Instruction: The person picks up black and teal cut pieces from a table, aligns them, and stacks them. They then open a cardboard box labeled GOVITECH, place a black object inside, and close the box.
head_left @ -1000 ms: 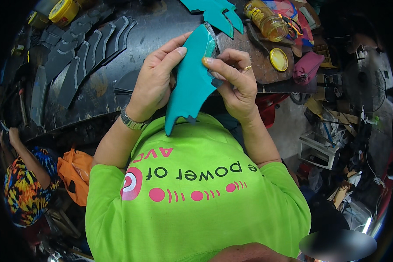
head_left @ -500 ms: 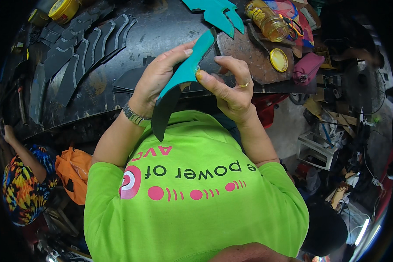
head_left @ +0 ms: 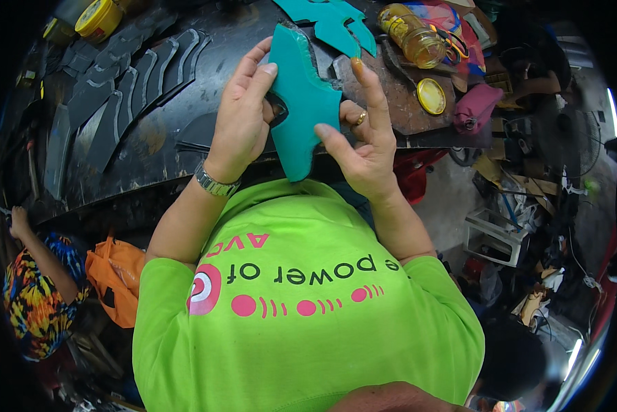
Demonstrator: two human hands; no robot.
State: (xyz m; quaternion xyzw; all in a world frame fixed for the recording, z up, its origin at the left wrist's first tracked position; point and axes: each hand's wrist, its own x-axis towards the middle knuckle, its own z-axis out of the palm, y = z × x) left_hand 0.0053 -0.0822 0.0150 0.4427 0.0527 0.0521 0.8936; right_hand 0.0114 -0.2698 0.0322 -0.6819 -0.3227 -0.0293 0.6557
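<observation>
Both hands on the teal cutout piece [head_left: 301,110].
Your left hand [head_left: 243,117] and right hand [head_left: 363,147] have fingers clamped on its edges, above the black tabletop [head_left: 150,144].

You held a matt teal leather-like piece [head_left: 303,103], its cut edge rough. Your watch band [head_left: 216,182] was shiny metal. The dark counter [head_left: 157,137] looked worn, faintly glossy.

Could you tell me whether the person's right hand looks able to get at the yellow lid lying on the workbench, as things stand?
Probably yes, but not at once: the yellow lid lies bare just beyond the right hand, with nothing between them, yet that hand and the left hand both grip the teal cut-out piece.
</observation>
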